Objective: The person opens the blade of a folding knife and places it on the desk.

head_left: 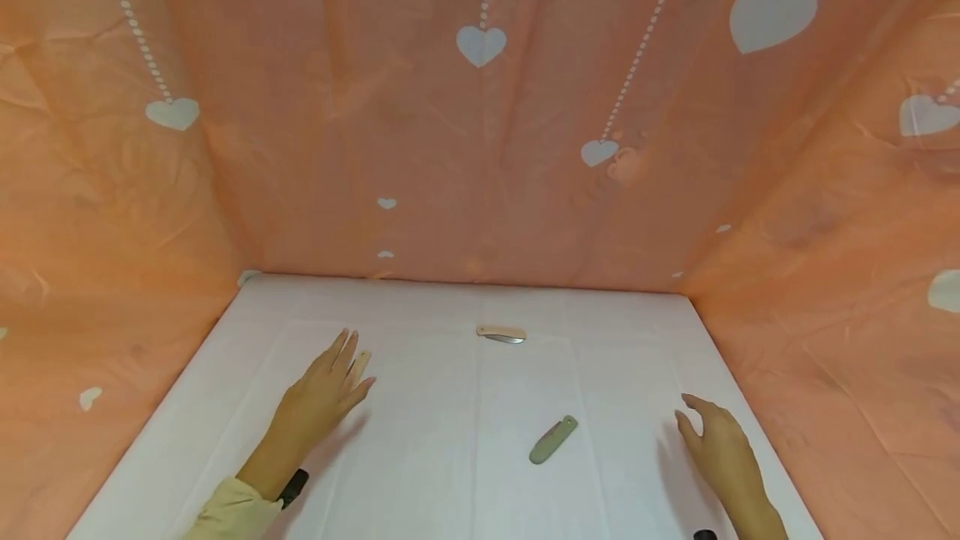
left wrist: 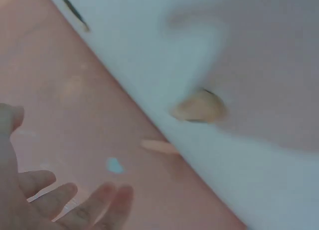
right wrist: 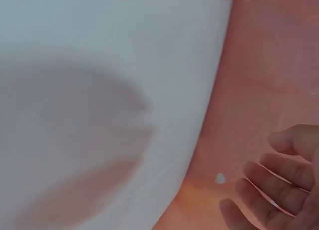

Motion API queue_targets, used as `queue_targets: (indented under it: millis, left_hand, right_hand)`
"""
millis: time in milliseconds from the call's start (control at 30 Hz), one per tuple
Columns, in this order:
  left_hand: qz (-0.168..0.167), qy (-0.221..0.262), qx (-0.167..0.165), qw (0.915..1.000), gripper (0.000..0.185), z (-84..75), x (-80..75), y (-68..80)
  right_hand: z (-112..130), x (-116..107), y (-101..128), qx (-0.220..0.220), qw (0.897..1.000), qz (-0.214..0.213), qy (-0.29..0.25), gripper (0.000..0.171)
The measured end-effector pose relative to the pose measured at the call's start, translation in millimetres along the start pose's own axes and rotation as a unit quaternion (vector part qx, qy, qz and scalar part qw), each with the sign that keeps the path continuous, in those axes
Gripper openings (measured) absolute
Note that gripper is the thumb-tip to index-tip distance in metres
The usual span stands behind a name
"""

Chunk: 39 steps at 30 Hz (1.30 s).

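My left hand hovers over the left of the white table, fingers extended. Beside its fingers shows a small beige piece, mostly hidden behind the hand in the head view. The left wrist view has a blurred tan object in the hand's shadow; whether anything touches it I cannot tell. A beige-handled folding knife, its blade partly showing, lies at the back middle. Nearer the front, a green-handled folding knife lies slanted. Above the right side is my right hand, fingers loosely bent and holding nothing.
White cloth covers the table. Orange-pink curtains with white hearts enclose its back and both sides. A slim dark object and a beige strip show near the table edge in the left wrist view.
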State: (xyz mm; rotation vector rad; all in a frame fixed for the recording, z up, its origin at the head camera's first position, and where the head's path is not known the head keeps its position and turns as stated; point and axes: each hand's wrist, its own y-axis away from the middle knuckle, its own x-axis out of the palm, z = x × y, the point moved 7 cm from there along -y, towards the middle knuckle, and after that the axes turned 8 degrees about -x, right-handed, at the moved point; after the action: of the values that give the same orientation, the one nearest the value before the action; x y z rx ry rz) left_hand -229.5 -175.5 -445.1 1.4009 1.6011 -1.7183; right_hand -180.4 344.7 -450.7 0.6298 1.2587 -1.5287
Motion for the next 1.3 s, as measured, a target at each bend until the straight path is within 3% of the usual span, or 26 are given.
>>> queue_targets:
  millis: [67,133,333,400,533,633,833,1067,1300]
  left_hand:
    - [-0.001,0.025,0.001,0.9997,0.044,-10.6,-1.2,-5.9]
    - [-0.001,0.063,-0.047,0.9969,0.064,-15.9,-0.2,-13.6]
    - [-0.018,0.105,-0.011,0.9943,0.056,-56.4,12.1,-30.4]
    - [-0.017,0.113,-0.004,0.9935,0.053,-70.2,19.4,-33.8]
    - [0.017,0.126,-0.001,0.9919,0.049,-95.2,35.4,-37.9]
    - [0.040,0.141,0.008,0.9892,0.046,-114.1,46.2,-39.8]
    - [0.086,0.174,0.028,0.9805,0.041,-150.0,65.0,-41.9]
    - [0.155,0.203,0.028,0.9665,0.038,-186.1,86.4,-41.7]
    - [0.197,0.211,0.020,0.9573,0.038,-214.2,105.7,-34.6]
  right_hand:
    - [3,-1,-2,0.000,1.000,-0.001,-0.009,0.031]
    - [7,-2,-4,-0.001,1.000,-0.006,-0.023,0.029]
    - [14,0,-6,-0.007,0.998,-0.025,-0.062,0.025]
    - [14,6,-4,0.006,0.997,-0.011,-0.081,0.025]
    - [12,22,2,0.050,0.991,0.039,-0.118,0.027]
    - [10,35,8,0.097,0.978,0.077,-0.170,0.029]
    - [12,59,17,0.173,0.937,0.106,-0.284,0.027]
    - [26,80,22,0.185,0.909,0.120,-0.355,0.027]
    - [40,99,26,0.195,0.868,0.153,-0.430,0.036]
